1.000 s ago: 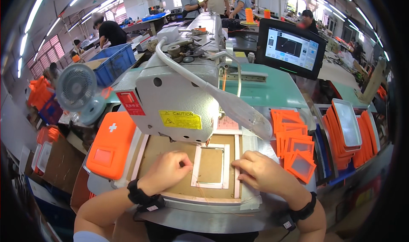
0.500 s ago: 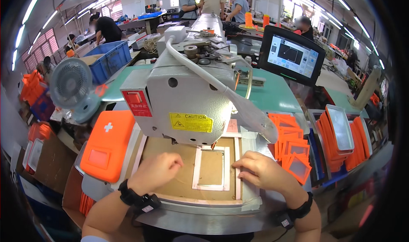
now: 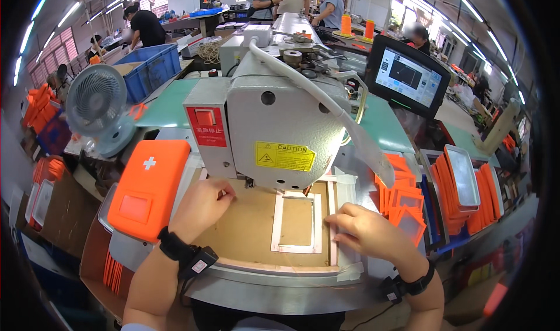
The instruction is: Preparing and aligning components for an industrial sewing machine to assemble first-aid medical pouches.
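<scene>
In front of me a tan sewing template board (image 3: 242,229) lies under the head of a grey industrial sewing machine (image 3: 286,112). Pale strips border the board, and a smaller white rectangular frame (image 3: 280,226) is set into its right half. Over the board's left side hovers my left hand (image 3: 201,205), its fingers curled together; whatever may be in them is hidden. My right hand (image 3: 370,232) rests at the right border strip (image 3: 333,237), with the index finger on the strip and the thumb apart, holding nothing that shows.
Left of the board lies an orange case (image 3: 149,185) with a white cross. Orange pieces with clear windows (image 3: 405,200) are piled at the right. Beyond stand a fan (image 3: 96,100), a blue crate (image 3: 154,68), and a screen (image 3: 405,77). Several people are in the background.
My left hand has moved away from me and slightly left, toward the machine head. My right hand stays by the right border strip. The whole view has shifted a little.
</scene>
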{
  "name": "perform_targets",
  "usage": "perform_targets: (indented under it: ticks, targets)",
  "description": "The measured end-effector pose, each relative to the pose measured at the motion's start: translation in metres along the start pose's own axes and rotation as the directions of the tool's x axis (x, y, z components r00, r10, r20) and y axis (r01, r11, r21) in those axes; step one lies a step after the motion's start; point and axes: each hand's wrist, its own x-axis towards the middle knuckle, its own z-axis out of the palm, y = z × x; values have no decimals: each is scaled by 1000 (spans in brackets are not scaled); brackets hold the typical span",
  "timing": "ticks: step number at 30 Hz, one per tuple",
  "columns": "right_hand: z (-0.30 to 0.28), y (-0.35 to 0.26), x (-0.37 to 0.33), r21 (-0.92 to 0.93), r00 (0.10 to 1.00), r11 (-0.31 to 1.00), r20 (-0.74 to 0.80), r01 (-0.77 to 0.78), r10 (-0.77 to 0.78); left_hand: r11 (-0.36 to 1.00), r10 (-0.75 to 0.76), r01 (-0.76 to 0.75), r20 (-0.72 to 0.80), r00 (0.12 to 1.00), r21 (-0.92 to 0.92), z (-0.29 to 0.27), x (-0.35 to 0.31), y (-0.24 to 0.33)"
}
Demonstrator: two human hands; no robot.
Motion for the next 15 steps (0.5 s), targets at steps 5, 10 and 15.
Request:
perform_targets:
  ticks: [5,10,15]
  targets:
    - [-5,-26,-15,-124,1000,992,-16,-10,8,893,-323,289,-45,945,-344,-3,9,-14]
    - [-14,-37,-50,-80,1000,997,3,23,-22,991,124,-129,-151,981,-26,0,8,-43]
    - [-34,3,-112,-248,930,906,-222,-344,293,926,329,-370,324,887,73,0,-17,8]
